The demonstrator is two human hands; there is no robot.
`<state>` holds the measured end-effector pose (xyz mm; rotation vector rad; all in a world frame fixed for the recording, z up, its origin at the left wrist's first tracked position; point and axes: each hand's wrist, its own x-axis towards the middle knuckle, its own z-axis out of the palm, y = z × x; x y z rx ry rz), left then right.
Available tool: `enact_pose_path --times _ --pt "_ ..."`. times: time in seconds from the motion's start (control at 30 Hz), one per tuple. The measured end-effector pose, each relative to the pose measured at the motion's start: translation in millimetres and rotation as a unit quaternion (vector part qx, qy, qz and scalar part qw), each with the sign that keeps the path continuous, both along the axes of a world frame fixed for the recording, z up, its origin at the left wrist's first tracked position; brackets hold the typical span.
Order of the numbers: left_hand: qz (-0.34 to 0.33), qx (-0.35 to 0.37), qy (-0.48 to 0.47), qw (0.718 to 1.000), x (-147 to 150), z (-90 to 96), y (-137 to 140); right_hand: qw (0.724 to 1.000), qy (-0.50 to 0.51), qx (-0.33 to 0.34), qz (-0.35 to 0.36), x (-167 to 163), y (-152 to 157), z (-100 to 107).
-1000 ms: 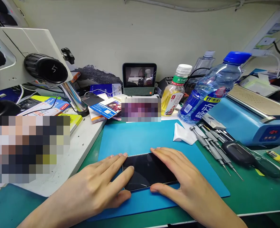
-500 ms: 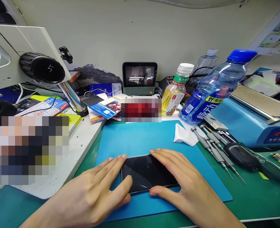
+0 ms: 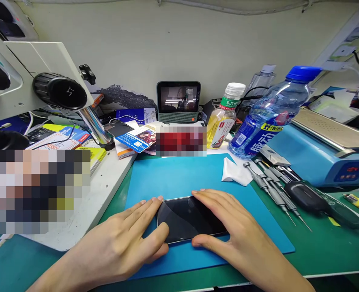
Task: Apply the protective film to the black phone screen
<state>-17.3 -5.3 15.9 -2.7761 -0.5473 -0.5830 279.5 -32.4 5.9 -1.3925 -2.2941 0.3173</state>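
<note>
A black smartphone (image 3: 182,221) lies screen up on the blue mat (image 3: 179,174), its long side running left to right. My left hand (image 3: 127,239) is at its left end, with fingertips by the upper left corner and a bent finger and thumb at the lower left corner. Across the right part of the phone curves my right hand (image 3: 231,231), fingertips along the far edge and thumb at the near edge. Both hands are closed about the phone, and its right end is hidden beneath my right palm.
Several screwdrivers (image 3: 273,190), a black case (image 3: 305,197) and a white cloth (image 3: 235,172) lie right of the phone. Behind are a blue-capped bottle (image 3: 267,117), a tea bottle (image 3: 223,117) and a small display (image 3: 178,99). A blue heating plate (image 3: 325,150) stands right, a microscope stand (image 3: 97,125) left.
The whole view has shifted slightly. Both hands keep nearly the same hold on the phone, and the reflection on its screen has changed a little.
</note>
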Motion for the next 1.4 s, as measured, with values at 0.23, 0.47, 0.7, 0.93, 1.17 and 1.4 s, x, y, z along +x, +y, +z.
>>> enact_pose_path --times 0.23,0.47,0.7,0.93,1.17,1.4 --pt "0.002 -0.014 -0.025 1.000 0 -1.5 3 1.000 -0.001 -0.006 -0.002 0 -3 0" --pt "0.001 -0.024 -0.055 0.998 -2 -3.2 5 1.000 0.001 -0.006 -0.004 1 -3 0" --pt "-0.005 -0.025 -0.074 0.997 0 -2.2 5 1.000 0.004 -0.009 -0.004 -1 -3 1" --pt "0.026 -0.063 -0.115 0.991 -1 -9.4 2 1.000 0.008 -0.008 -0.003 0 -1 0" --pt "0.048 -0.120 -0.144 0.981 -2 -14.7 1 1.000 0.006 -0.013 -0.004 -1 -2 2" --pt "0.072 -0.200 -0.156 0.965 -2 -16.5 1 1.000 0.008 -0.015 -0.007 -1 -2 2"
